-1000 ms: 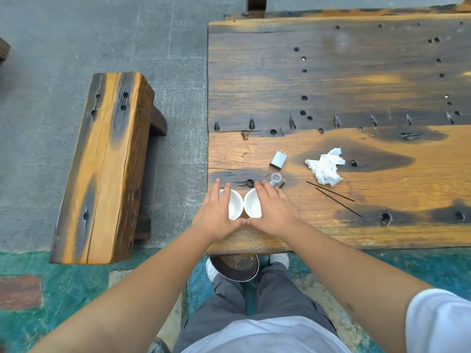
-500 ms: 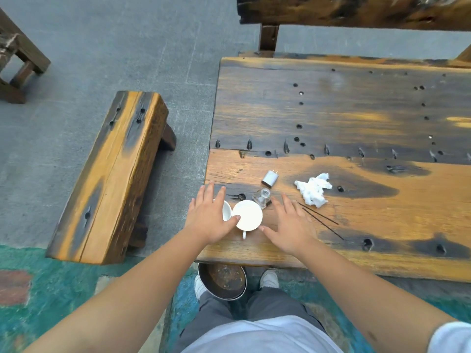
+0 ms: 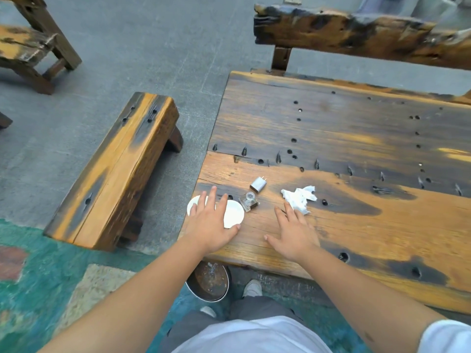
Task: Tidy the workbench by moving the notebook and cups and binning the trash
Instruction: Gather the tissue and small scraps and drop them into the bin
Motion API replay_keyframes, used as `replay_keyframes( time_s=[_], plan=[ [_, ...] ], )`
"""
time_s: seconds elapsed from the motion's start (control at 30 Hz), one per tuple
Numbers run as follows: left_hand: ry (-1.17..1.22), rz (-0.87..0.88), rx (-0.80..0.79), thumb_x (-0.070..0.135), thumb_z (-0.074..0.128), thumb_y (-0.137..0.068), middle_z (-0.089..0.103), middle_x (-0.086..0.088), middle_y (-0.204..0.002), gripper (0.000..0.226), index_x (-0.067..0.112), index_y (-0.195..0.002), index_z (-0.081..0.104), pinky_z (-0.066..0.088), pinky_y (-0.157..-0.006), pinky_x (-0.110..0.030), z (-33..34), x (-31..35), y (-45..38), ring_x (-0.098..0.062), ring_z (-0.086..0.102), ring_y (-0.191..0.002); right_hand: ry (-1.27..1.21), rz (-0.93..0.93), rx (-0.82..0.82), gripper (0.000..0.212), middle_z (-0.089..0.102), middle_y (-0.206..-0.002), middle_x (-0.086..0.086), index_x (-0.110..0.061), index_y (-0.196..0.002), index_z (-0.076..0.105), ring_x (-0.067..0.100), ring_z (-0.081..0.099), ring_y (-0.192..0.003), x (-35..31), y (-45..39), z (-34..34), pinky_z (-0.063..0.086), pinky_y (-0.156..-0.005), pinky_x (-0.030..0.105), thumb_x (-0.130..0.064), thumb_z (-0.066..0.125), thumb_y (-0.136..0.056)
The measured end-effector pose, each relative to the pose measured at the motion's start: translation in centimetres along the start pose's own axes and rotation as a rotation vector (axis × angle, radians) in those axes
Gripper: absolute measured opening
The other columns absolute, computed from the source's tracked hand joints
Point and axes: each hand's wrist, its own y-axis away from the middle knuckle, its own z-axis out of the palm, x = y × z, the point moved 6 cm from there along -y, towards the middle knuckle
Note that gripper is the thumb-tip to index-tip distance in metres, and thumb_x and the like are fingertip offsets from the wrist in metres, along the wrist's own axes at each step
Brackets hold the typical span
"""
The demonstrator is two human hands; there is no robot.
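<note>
Cups [image 3: 233, 212], two white ones, sit side by side at the workbench's [image 3: 356, 225] near left corner under the left hand [image 3: 211, 225], spread flat across them. The right hand [image 3: 295, 235] lies open on the wood, fingertips touching crumpled tissue [image 3: 299, 198]. A small glass bottle [image 3: 248, 201] and white charger plug [image 3: 258, 184] lie just beyond.

arms: bare from wrist to above the elbow
sleeve [image 3: 448, 336]: white, short
shirt [image 3: 251, 336]: white
trousers [image 3: 257, 308]: grey
shoes [image 3: 252, 287]: pale, toes showing below the knees
hands: no rings or gloves seen

charger [image 3: 258, 184] behind glass bottle [image 3: 248, 201]; tissue [image 3: 298, 198] right of both.
</note>
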Motion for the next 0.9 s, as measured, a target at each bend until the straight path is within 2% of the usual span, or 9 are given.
replay_keyframes(
  time_s=[0.17,0.5,0.63,0.73,0.9],
  plan=[
    [0.022,0.053,-0.006,0.072,0.037,-0.080,-0.005,-0.006,-0.163,0.089,0.027,-0.153,0.012,0.013,-0.115,-0.053,0.0,1.9,0.5,-0.031,-0.003,-0.148,-0.037,0.064,0.007,0.094,-0.004,-0.164,0.000,-0.032,-0.153,0.005,0.028,0.006,-0.148,1.0,1.9,0.8,0.016,-0.116,0.048,-0.080,0.032,-0.077],
    [0.000,0.169,-0.034,0.074,0.034,-0.075,-0.003,-0.009,-0.163,0.094,0.026,-0.152,0.010,0.010,-0.117,-0.051,2.4,5.1,4.2,-0.032,-0.004,-0.148,-0.134,0.188,0.001,0.085,0.011,-0.163,0.004,-0.027,-0.152,0.015,0.027,0.011,-0.147,3.9,7.3,3.5,0.022,-0.114,0.048,-0.066,0.045,-0.084],
    [-0.024,0.188,-0.126,0.070,0.039,-0.079,-0.005,-0.010,-0.163,0.091,0.024,-0.152,0.011,0.010,-0.118,-0.051,4.0,6.7,4.4,-0.032,-0.004,-0.148,-0.147,0.188,-0.008,0.078,0.025,-0.158,0.002,-0.025,-0.149,0.025,0.028,0.024,-0.142,5.5,7.2,3.2,0.033,-0.109,0.045,-0.061,0.050,-0.085],
    [-0.014,0.189,-0.186,0.067,0.042,-0.081,-0.005,-0.008,-0.163,0.088,0.025,-0.152,0.014,0.012,-0.117,-0.051,5.1,8.4,3.4,-0.030,-0.003,-0.148,-0.139,0.167,-0.010,0.061,0.041,-0.147,0.002,-0.023,-0.137,0.042,0.027,0.038,-0.132,6.9,5.7,2.7,0.042,-0.098,0.042,-0.053,0.054,-0.085],
    [0.009,0.151,-0.296,0.060,0.046,-0.084,0.006,-0.009,-0.163,0.084,0.023,-0.152,0.012,0.018,-0.116,-0.050,7.9,11.6,0.2,-0.030,0.007,-0.147,-0.200,0.147,-0.040,0.044,0.060,-0.127,0.005,-0.023,-0.127,0.055,0.027,0.052,-0.117,10.0,0.9,3.2,0.050,-0.087,0.038,-0.044,0.054,-0.089]
  ],
)
